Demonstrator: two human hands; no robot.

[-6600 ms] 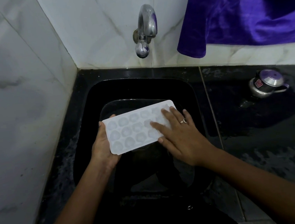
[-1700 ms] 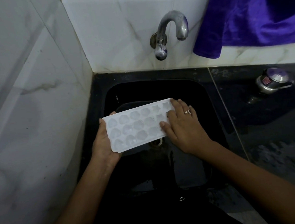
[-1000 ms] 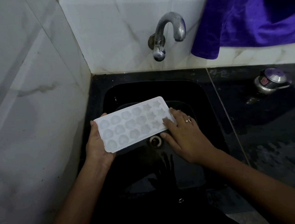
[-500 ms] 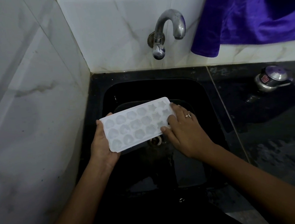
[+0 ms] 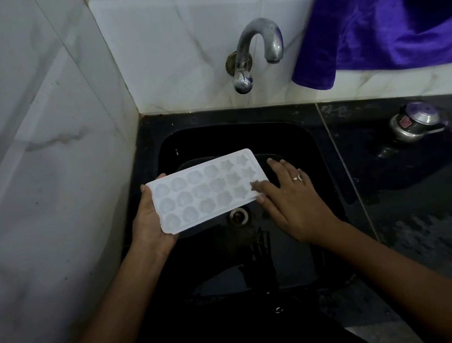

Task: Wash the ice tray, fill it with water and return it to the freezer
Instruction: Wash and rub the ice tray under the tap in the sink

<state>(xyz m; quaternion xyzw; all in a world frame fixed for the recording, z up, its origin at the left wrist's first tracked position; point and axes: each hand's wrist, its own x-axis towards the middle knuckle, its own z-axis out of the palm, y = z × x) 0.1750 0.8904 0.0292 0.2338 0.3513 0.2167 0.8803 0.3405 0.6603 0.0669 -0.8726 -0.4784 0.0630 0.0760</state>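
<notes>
Head view: white ice tray (image 5: 207, 190) held over the black sink (image 5: 307, 147), cavities up and covering part of the basin just behind the drain (image 5: 238, 216). The left hand (image 5: 149, 224) grips one end with fingers curled round the edge; the right hand (image 5: 290, 201) lies flat, fingers straight, fingertips touching the other end. Behind the sink is a steel tap (image 5: 255, 51); behind-right hangs a purple cloth (image 5: 384, 20); to its right, a lidded steel pot (image 5: 414, 124) on the counter.

we see dim light overall; tiles (image 5: 181, 52) round the tap (image 5: 256, 51) brightest, sink (image 5: 233, 138) below it near black, pic edges bowed.
</notes>
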